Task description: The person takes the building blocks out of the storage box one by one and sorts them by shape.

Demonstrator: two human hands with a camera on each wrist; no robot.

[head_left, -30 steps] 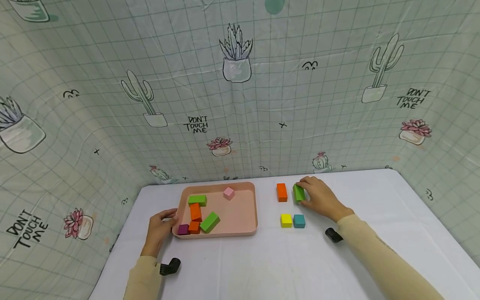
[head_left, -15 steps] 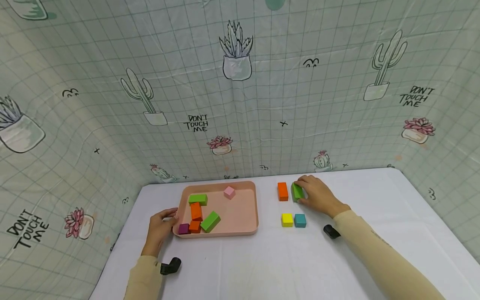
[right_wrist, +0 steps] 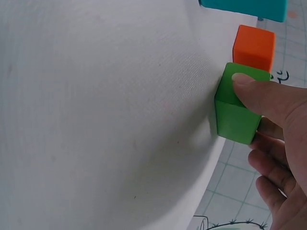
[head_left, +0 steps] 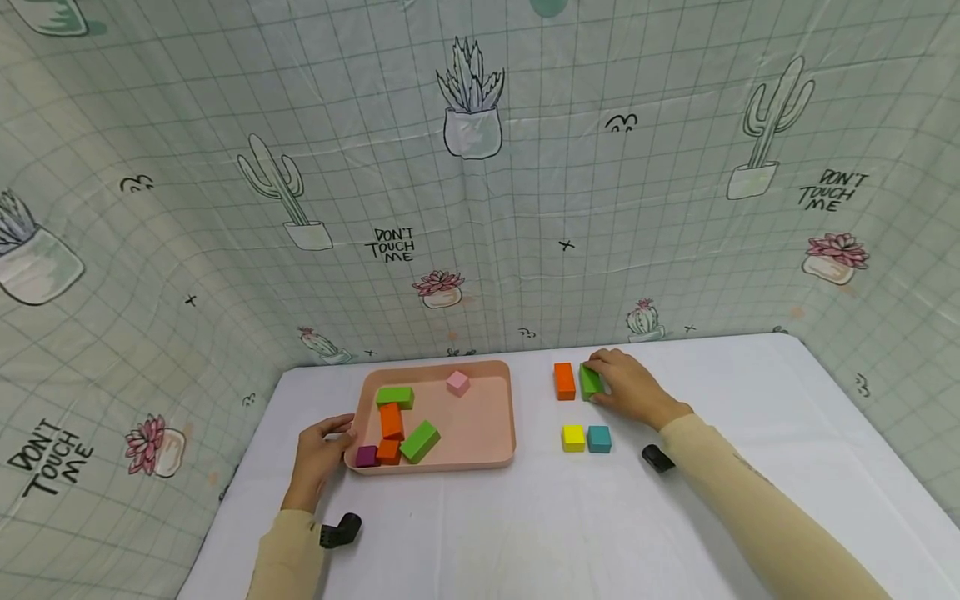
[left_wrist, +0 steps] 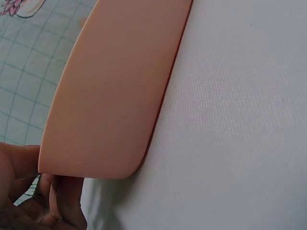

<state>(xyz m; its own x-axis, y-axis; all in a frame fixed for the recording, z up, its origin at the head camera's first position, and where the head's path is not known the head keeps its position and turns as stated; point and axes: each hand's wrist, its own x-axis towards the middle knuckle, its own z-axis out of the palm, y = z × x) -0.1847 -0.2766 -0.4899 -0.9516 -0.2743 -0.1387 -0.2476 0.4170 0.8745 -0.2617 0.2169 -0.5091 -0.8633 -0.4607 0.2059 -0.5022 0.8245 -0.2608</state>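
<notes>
In the head view my right hand point(head_left: 633, 389) pinches a green rectangular block point(head_left: 590, 382) beside an orange block point(head_left: 565, 382) at the back of the table. The right wrist view shows the thumb on the end of the green block point(right_wrist: 240, 105), with the orange block point(right_wrist: 254, 48) just beyond it. My left hand point(head_left: 318, 461) holds the left side of a pink tray point(head_left: 480, 437); up close, its fingers meet the tray's wall point(left_wrist: 110, 96) at the corner. Inside the tray lie green blocks point(head_left: 420, 442), orange blocks point(head_left: 391, 422), a purple cube point(head_left: 367, 456) and a pink cube point(head_left: 458, 383).
A yellow cube point(head_left: 573, 438) and a teal cube point(head_left: 599, 439) sit side by side in front of the orange and green blocks. The white table point(head_left: 480, 533) meets a patterned cloth backdrop point(head_left: 525, 208) at its back edge.
My right hand has slid the green block slightly left, narrowing the space to the orange block. My left hand stays at the tray.
</notes>
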